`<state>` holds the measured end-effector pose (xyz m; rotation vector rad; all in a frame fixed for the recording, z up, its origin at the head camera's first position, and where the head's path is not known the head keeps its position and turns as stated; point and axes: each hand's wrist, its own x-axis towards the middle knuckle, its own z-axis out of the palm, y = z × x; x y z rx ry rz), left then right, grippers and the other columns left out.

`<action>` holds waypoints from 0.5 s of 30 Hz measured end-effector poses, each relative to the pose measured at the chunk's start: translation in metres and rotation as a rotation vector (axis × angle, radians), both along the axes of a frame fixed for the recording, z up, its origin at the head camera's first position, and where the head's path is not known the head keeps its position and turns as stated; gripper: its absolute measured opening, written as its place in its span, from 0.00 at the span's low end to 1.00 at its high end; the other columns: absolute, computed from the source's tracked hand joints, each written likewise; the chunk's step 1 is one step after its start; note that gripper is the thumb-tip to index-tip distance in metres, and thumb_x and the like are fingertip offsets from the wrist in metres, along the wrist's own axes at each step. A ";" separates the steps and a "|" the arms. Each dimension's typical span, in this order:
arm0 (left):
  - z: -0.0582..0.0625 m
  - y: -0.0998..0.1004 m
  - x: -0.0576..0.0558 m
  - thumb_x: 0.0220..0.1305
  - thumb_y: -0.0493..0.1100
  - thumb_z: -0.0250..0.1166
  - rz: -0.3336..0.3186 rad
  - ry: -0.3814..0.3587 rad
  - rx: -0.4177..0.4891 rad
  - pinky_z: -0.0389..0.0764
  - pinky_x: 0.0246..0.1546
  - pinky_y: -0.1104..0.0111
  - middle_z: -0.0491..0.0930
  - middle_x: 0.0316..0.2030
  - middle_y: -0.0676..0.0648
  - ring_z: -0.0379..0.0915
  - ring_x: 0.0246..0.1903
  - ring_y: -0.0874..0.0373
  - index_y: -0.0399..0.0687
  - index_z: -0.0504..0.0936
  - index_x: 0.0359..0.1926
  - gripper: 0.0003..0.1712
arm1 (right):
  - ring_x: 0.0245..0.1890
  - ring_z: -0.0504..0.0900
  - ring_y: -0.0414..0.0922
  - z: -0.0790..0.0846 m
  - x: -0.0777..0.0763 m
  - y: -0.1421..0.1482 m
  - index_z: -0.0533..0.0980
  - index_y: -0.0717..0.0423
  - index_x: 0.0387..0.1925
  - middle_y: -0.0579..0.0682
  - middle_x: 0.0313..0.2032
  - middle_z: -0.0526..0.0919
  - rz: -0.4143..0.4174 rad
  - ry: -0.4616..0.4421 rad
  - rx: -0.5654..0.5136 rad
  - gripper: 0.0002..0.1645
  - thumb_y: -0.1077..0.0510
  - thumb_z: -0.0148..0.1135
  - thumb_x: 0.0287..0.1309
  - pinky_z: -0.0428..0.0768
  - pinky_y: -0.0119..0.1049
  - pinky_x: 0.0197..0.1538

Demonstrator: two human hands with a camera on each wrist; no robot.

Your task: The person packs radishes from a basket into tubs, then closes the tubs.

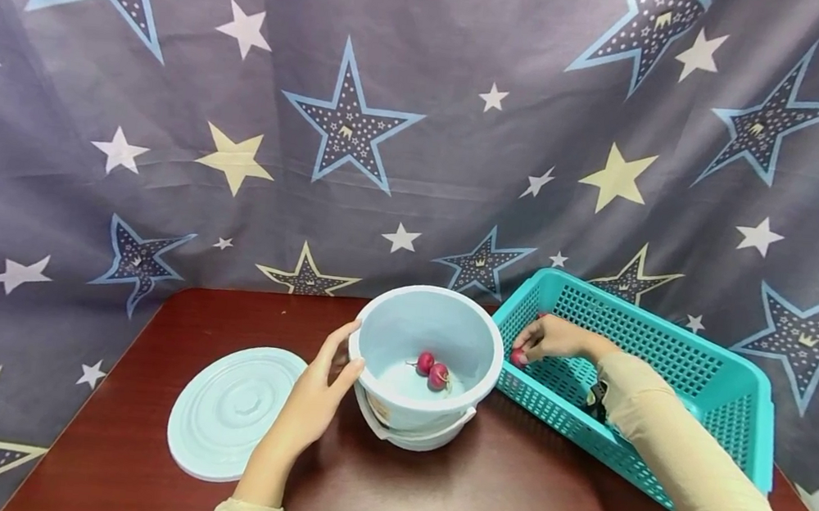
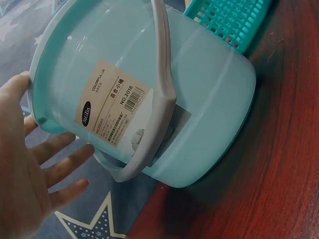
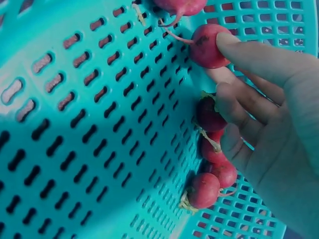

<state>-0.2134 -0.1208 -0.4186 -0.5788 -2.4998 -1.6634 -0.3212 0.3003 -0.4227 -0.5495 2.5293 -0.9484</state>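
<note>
Two radishes (image 1: 432,370) lie in the bucket (image 1: 430,315); I see my left hand (image 1: 311,402) flat against its rim. Left wrist: fingers (image 2: 65,164) straight, bucket upright. Right wrist: right hand (image 3: 269,114) pinches a radish (image 3: 209,46) in the basket (image 3: 89,124), root pointing upper-left.

Lid (image 1: 231,411) left of bucket (image 1: 427,352) (radishes (image 1: 432,369) inside), basket (image 1: 665,371) right

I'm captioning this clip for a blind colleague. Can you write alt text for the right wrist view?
A right hand reaches into a teal perforated basket, fingertips pinching a red radish near the top. More radishes lie along the basket's corner beside the fingers, some with pale roots and stem ends showing.
</note>
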 end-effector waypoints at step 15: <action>0.000 -0.001 0.000 0.74 0.55 0.56 -0.002 -0.022 0.007 0.70 0.61 0.49 0.73 0.63 0.43 0.73 0.58 0.49 0.67 0.60 0.73 0.30 | 0.33 0.81 0.42 0.023 0.004 0.008 0.82 0.67 0.45 0.52 0.36 0.86 -0.056 0.087 0.024 0.16 0.64 0.71 0.55 0.79 0.35 0.37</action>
